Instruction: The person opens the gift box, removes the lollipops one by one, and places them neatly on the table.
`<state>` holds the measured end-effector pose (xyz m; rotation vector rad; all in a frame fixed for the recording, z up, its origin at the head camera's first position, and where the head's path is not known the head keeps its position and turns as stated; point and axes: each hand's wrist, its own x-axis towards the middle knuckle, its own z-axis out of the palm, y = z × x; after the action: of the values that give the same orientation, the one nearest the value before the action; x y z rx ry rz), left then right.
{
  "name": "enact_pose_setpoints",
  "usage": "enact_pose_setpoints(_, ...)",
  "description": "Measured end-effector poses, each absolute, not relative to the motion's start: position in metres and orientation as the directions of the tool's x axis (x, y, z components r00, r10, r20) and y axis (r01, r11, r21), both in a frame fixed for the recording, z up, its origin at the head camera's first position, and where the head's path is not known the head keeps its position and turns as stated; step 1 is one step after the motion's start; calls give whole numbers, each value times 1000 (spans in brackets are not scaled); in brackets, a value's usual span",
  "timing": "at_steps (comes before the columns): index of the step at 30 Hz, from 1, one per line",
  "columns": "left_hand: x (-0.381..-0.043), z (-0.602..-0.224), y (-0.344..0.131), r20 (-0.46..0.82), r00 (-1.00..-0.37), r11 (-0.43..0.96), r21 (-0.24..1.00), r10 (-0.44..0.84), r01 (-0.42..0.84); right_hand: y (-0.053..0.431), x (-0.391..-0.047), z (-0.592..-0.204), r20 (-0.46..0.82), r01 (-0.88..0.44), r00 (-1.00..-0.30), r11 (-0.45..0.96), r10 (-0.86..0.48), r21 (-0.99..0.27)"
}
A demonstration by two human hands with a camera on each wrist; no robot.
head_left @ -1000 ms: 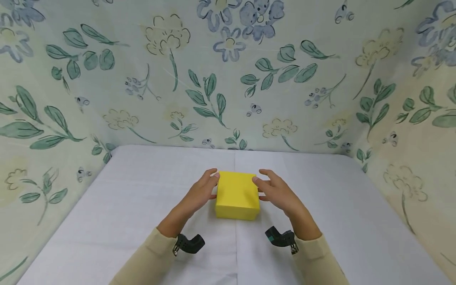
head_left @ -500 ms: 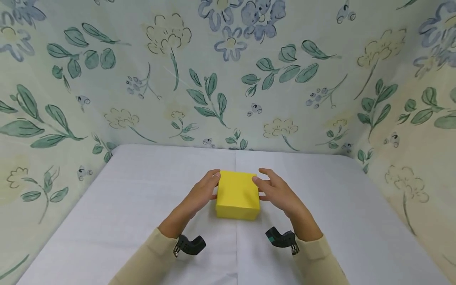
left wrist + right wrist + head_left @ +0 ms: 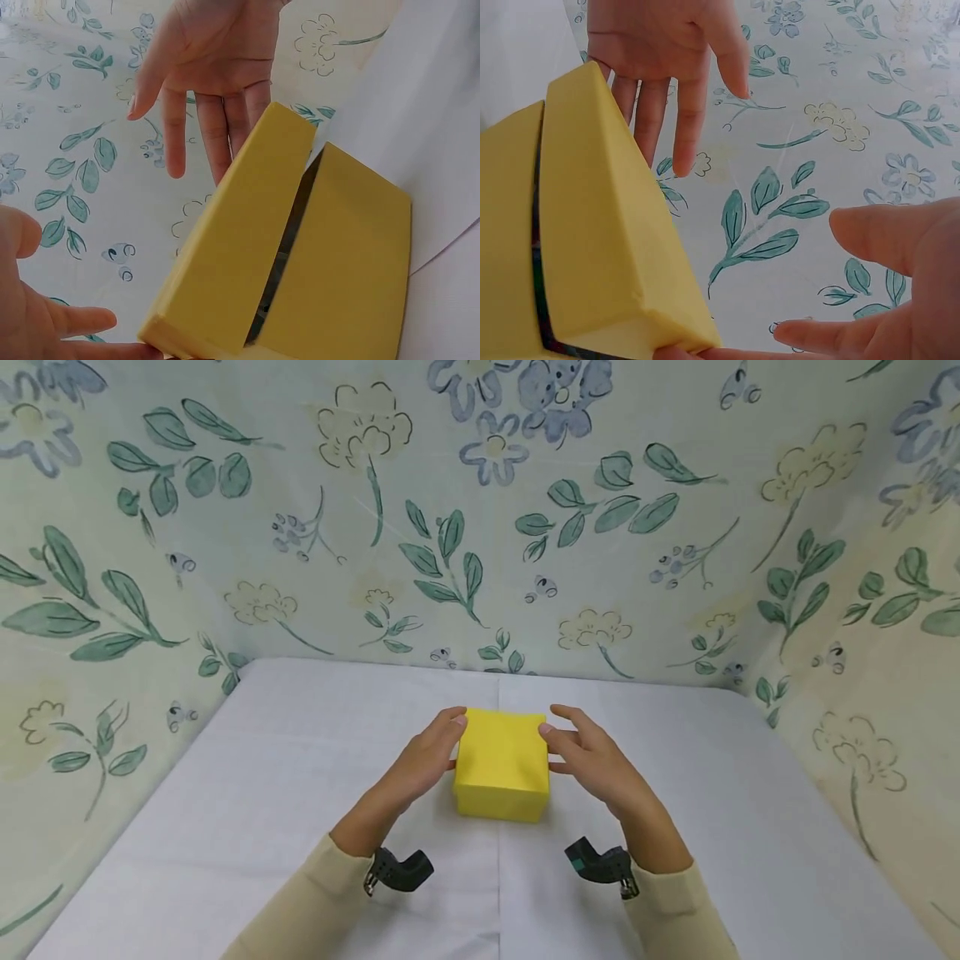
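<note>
A yellow box sits on the white-covered table with its yellow lid point(image 3: 501, 747) raised and tilted off the base point(image 3: 349, 247). Between lid and base a dark gap shows in both wrist views; what lies inside is too dim to tell. My left hand point(image 3: 423, 756) is at the lid's left side, its fingertips against the lower edge and its thumb apart in the left wrist view. On the opposite side my right hand point(image 3: 596, 760) touches the lid with extended fingers, thumb also clear of it in the right wrist view. Neither hand's fingers curl round the lid.
A white cloth point(image 3: 337, 710) with a centre crease covers the table. Floral fabric walls point(image 3: 420, 527) rise behind it and on both sides. Each wrist carries a black camera mount point(image 3: 401, 870) below the hand.
Both hands have risen slightly, and the lid has come up with them from the base. The base stays on the table. The head view has shifted a little.
</note>
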<state>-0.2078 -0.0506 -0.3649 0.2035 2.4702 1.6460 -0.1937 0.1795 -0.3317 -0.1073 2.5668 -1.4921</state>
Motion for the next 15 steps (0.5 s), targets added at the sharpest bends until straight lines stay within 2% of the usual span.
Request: enact_pose_setpoints(15, -203, -337, -80, 21, -977, 368, 925, 212, 100, 166, -189, -316, -30, -61, -974, 388, -223, -920)
